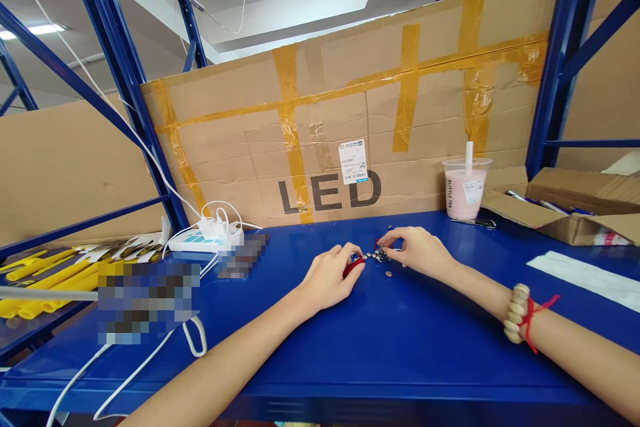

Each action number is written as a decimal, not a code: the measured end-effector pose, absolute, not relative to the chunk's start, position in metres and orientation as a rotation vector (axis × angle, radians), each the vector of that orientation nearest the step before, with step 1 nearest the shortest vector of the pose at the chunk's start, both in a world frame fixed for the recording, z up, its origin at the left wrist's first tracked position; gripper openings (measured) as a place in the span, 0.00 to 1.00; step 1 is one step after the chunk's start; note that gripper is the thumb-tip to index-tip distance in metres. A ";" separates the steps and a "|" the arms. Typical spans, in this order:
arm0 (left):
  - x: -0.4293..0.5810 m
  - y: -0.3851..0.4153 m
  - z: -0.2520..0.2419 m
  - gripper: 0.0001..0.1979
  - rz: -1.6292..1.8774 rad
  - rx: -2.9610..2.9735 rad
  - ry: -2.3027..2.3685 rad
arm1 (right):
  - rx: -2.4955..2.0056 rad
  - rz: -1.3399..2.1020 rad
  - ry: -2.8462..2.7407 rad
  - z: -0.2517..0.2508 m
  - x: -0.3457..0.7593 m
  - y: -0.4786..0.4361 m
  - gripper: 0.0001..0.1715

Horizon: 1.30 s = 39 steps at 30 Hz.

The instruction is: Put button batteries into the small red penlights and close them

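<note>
Left hand (325,277) pinches a red piece (354,266), presumably for steadiness, while right hand (420,249) meets small metal parts (379,256), grip closure unclear.

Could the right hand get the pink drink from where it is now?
Probably yes. The pink drink stands farther back and to the right of the right hand, on the same blue table, and nothing tall seems to block the way. The hand would first have to leave the small metal pieces.
</note>
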<state>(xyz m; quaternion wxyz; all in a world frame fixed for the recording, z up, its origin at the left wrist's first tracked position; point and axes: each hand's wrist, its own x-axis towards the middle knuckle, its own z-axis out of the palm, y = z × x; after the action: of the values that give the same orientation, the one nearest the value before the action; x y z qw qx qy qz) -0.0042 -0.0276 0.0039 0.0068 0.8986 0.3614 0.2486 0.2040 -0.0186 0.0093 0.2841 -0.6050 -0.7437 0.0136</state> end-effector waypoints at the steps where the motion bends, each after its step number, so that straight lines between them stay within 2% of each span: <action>1: -0.004 -0.027 0.004 0.10 0.779 2.808 1.137 | -1.601 0.016 -1.973 0.010 0.204 -0.019 0.12; 39: -0.004 -0.027 0.005 0.10 0.814 2.725 1.133 | -1.508 0.025 -1.944 0.010 0.197 -0.021 0.14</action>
<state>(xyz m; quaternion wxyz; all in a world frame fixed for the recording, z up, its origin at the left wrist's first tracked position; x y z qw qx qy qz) -0.0042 -0.0274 0.0051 0.0403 0.8894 0.3698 0.2658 0.1974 -0.0215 0.0096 0.3340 -0.5775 -0.7449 0.0095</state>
